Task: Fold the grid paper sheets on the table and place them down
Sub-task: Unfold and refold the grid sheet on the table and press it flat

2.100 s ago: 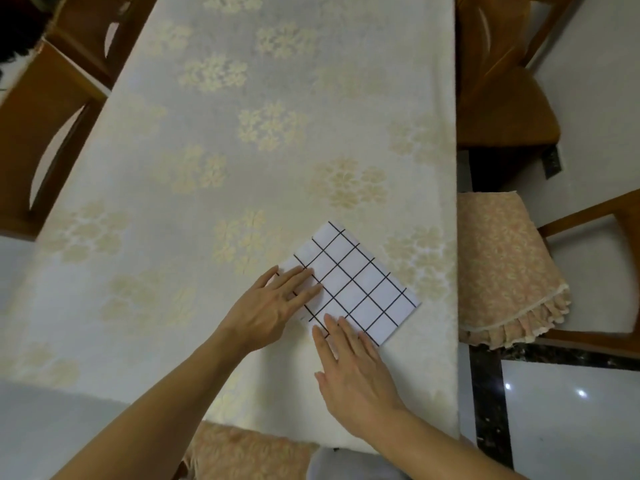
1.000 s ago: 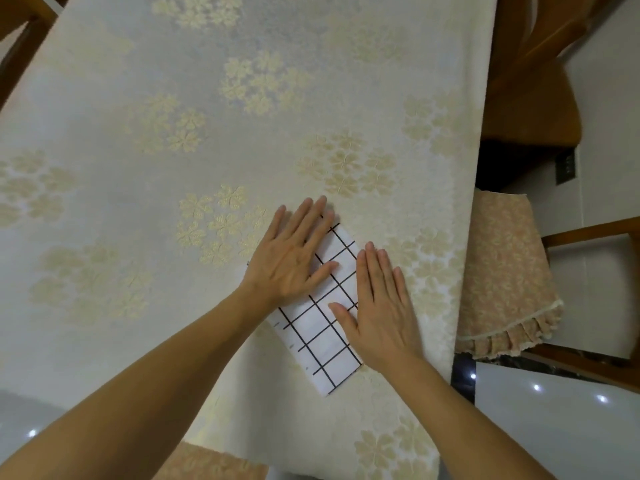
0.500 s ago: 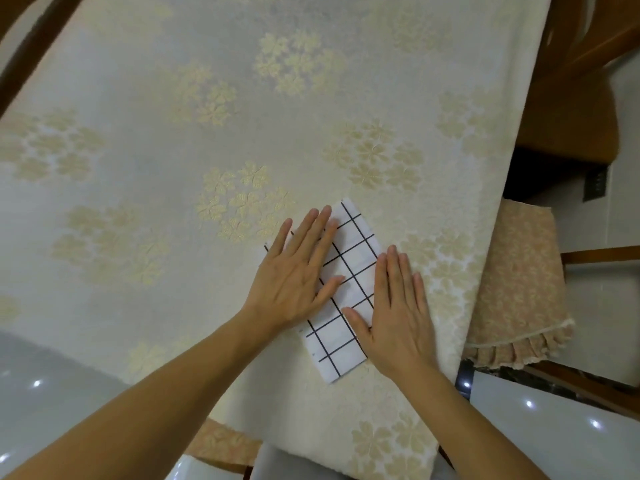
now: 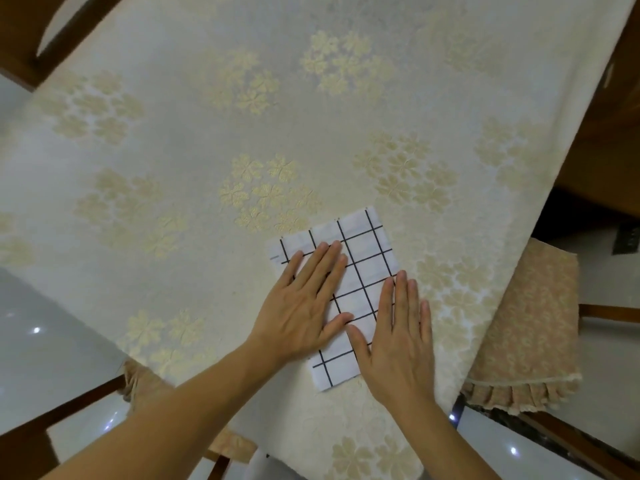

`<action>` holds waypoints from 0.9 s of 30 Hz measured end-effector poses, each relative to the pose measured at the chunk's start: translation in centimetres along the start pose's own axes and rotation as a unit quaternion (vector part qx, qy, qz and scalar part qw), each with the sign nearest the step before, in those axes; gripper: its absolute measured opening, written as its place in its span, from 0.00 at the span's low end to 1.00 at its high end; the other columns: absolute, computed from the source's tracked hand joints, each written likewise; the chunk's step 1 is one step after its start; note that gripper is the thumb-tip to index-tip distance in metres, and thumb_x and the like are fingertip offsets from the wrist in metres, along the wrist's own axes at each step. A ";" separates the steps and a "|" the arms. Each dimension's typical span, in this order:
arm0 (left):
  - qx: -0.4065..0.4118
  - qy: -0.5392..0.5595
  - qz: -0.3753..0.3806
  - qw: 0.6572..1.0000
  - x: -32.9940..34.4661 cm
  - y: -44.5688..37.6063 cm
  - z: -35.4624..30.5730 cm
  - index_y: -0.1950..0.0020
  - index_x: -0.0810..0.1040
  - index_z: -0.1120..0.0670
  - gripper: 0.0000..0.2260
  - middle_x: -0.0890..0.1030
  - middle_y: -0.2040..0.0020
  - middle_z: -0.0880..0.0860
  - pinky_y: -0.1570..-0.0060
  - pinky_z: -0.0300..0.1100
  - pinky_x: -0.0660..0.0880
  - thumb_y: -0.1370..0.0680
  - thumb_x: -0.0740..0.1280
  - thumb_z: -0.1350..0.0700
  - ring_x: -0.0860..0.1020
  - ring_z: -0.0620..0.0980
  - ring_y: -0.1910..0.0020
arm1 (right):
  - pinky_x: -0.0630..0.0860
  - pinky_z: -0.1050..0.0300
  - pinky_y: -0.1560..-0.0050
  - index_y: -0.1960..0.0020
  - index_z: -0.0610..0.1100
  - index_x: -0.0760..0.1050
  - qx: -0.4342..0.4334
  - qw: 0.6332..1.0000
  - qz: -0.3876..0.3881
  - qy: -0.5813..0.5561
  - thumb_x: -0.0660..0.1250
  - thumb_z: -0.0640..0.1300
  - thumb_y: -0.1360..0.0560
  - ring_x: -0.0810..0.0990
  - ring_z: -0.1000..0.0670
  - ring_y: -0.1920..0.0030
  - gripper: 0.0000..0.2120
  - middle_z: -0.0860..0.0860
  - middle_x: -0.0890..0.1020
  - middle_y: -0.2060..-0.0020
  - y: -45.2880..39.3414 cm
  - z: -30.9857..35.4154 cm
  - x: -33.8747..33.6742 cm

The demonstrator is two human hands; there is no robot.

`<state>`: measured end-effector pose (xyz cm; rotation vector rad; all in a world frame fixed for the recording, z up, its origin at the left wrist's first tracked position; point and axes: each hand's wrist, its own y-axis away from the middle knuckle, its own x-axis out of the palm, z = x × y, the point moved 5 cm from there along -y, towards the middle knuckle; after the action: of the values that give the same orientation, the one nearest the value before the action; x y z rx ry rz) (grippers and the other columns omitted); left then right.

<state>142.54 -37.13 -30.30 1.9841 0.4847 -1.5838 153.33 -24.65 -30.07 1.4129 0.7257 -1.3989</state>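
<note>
White grid paper folded, left hand, right hand pressing flat

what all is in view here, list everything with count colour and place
grid paper: one folded piece, white with black grid lines, lying flat on the table near its right edge, under both hands
tablecloth: one, cream with pale gold flower clusters, covering the whole table top
chairs: wooden, brown, at least four partly seen; top left, bottom left, top right, right
seat cushions: two seen, peach patterned with a frilled edge, one on the right chair, one at the near table edge
floor: glossy pale tiles with light reflections, lower left and right
left hand: flat, palm down on the paper's left half
right hand: flat, palm down on the paper's right edge
</note>
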 end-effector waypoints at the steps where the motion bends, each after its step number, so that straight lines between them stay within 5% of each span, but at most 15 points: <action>1: 0.004 0.002 -0.001 1.000 -0.1 0.0 0.0 0.19 0.43 0.56 0.37 0.43 0.18 0.56 0.23 0.57 0.52 0.19 0.47 0.34 0.42 0.53 0.20 | 0.54 0.40 0.23 0.20 0.38 0.44 -0.003 1.000 0.001 -0.009 0.45 0.66 0.20 0.44 0.43 0.20 0.40 0.41 0.44 0.20 0.0 0.0 -0.2; 6: -0.074 0.028 -0.036 0.996 -2.3 0.4 2.6 0.19 0.48 0.53 0.30 0.48 0.18 0.54 0.22 0.58 0.49 0.17 0.47 0.39 0.46 0.52 0.20 | 0.57 0.40 0.24 0.20 0.42 0.52 -0.067 0.994 -0.020 -0.081 0.53 0.59 0.19 0.56 0.41 0.22 0.34 0.41 0.55 0.22 -2.3 -1.0 -3.7; 15: -0.200 0.014 -0.067 0.977 -5.8 -0.6 6.7 0.26 0.68 0.55 0.22 0.70 0.26 0.55 0.25 0.64 0.54 0.19 0.58 0.49 0.66 0.56 0.25 | 0.69 0.41 0.34 0.32 0.42 0.73 -0.295 0.954 -0.041 0.037 0.67 0.45 0.23 0.74 0.40 0.34 0.21 0.41 0.74 0.32 -14.5 0.3 -8.4; 23: -0.229 0.017 -0.044 0.972 -5.9 -2.8 6.1 0.27 0.68 0.58 0.25 0.69 0.26 0.58 0.30 0.66 0.64 0.20 0.64 0.48 0.67 0.59 0.26 | 0.69 0.40 0.36 0.44 0.44 0.76 -0.384 0.922 0.011 0.048 0.69 0.48 0.25 0.74 0.39 0.36 0.12 0.41 0.75 0.36 -17.7 3.4 -7.2; 27: -0.205 0.010 -0.056 0.977 -5.5 -3.0 5.7 0.32 0.72 0.60 0.22 0.69 0.27 0.60 0.32 0.65 0.67 0.22 0.67 0.50 0.68 0.60 0.27 | 0.60 0.37 0.28 0.45 0.44 0.74 -0.383 0.921 0.052 0.040 0.69 0.51 0.24 0.66 0.42 0.28 0.13 0.42 0.70 0.30 -18.3 3.7 -6.6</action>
<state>135.06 -37.98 -26.46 1.6836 0.8686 -1.3917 134.15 -20.35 -27.30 0.8641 1.0843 -0.8211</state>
